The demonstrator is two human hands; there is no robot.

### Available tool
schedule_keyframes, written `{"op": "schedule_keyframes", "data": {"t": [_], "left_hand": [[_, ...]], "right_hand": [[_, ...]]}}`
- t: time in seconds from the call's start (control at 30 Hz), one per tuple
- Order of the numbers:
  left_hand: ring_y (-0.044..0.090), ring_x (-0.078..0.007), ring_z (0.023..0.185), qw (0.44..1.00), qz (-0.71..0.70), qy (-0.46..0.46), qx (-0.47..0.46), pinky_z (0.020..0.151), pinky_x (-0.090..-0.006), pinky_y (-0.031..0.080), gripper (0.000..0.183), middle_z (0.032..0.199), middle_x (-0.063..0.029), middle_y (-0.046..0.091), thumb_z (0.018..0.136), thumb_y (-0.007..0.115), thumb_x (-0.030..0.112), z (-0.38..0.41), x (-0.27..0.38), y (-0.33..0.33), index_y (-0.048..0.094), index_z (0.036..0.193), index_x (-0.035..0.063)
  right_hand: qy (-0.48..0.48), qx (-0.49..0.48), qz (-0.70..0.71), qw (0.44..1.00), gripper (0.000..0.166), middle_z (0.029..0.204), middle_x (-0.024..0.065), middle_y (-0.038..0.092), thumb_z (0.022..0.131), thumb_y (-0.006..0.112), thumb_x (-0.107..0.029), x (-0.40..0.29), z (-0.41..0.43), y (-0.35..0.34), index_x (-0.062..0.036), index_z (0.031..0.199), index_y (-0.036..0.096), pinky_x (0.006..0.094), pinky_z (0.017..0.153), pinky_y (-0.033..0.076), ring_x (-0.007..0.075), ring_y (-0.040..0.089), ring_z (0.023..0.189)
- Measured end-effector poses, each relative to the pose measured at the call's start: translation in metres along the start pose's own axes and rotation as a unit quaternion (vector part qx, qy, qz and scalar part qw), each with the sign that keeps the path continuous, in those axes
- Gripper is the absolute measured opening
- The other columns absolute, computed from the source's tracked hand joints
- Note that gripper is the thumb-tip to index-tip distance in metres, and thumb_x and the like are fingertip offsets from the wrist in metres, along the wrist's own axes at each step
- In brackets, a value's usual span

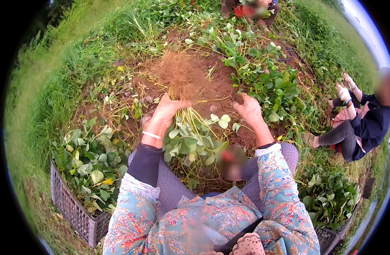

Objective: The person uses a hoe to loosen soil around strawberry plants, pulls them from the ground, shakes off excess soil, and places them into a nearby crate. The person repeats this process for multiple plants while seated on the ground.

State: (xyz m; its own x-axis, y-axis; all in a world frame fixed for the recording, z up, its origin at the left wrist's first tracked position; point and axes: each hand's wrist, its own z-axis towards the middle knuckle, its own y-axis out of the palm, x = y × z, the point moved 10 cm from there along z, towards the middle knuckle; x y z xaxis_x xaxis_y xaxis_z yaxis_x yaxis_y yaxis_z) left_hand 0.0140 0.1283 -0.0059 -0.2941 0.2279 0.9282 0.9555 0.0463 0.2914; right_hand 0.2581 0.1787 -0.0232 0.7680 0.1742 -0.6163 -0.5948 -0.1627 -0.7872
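My left hand is closed round the stems of a bunch of strawberry plants. Their reddish-brown roots point away from me, and the green leaves hang towards my lap. To the right, my right hand is raised over the soil with its fingers bent. A thin yellowish runner stretches between the bunch and this hand; its end near the fingers is hard to make out, so I cannot tell whether they pinch it. Bare reddish soil lies beyond the hands.
A plastic crate of leafy plants stands at my left, another crate at my right. Rooted strawberry plants spread ahead on the right. One co-worker sits at the right with gloved hands raised; another person is at the top.
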Motion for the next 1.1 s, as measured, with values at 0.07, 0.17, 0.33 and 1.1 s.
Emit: {"op": "schedule_keyframes", "data": {"t": [0.07,0.17,0.33,1.1], "left_hand": [[0.059,-0.0171,0.087,1.0,0.003,-0.018,-0.005,0.08,-0.0295,0.046,0.043,0.098,-0.0081,0.061,0.065,0.067,-0.006,-0.003,-0.001,0.004,0.054,0.105,0.001],[0.059,-0.0157,0.082,0.999,0.03,0.015,-0.034,0.078,-0.0279,0.046,0.04,0.093,-0.0058,0.062,0.065,0.068,-0.004,-0.001,-0.001,0.019,0.056,0.103,-0.0003],[0.058,-0.0144,0.082,0.998,0.042,0.001,-0.036,0.077,-0.0273,0.045,0.038,0.094,-0.0061,0.062,0.065,0.068,-0.003,0.002,-0.001,0.017,0.058,0.101,0.0001],[0.057,-0.0134,0.084,0.998,0.06,-0.008,-0.033,0.08,-0.0265,0.043,0.035,0.094,-0.0051,0.063,0.066,0.068,-0.005,0.008,-0.017,0.012,0.059,0.099,-0.0014]], "right_hand": [[-0.032,0.011,0.149,0.988,0.06,0.103,0.0183,0.06,0.07,0.062,-0.033,-0.056,-0.005,-0.026,0.0011,0.117,0.047,0.0358,0.082,0.045,0.0297,0.058,0.093],[-0.091,-0.042,0.256,0.961,0.057,0.1,0.0128,0.059,0.073,0.063,-0.024,-0.095,-0.003,-0.018,0.0009,0.12,0.044,0.0263,0.061,0.045,0.0164,0.059,0.071],[-0.03,-0.164,0.272,0.948,0.029,0.071,0.0031,0.058,0.078,0.059,-0.017,-0.084,0.007,-0.003,0.0017,0.1,0.057,0.021,0.046,0.042,0.0078,0.051,0.049],[0.096,0.101,0.116,0.983,0.026,0.077,0.0114,0.065,0.076,0.054,-0.008,0.094,0.031,-0.072,0.0015,0.099,0.061,0.0265,0.051,0.045,0.0123,0.058,0.059]]}}
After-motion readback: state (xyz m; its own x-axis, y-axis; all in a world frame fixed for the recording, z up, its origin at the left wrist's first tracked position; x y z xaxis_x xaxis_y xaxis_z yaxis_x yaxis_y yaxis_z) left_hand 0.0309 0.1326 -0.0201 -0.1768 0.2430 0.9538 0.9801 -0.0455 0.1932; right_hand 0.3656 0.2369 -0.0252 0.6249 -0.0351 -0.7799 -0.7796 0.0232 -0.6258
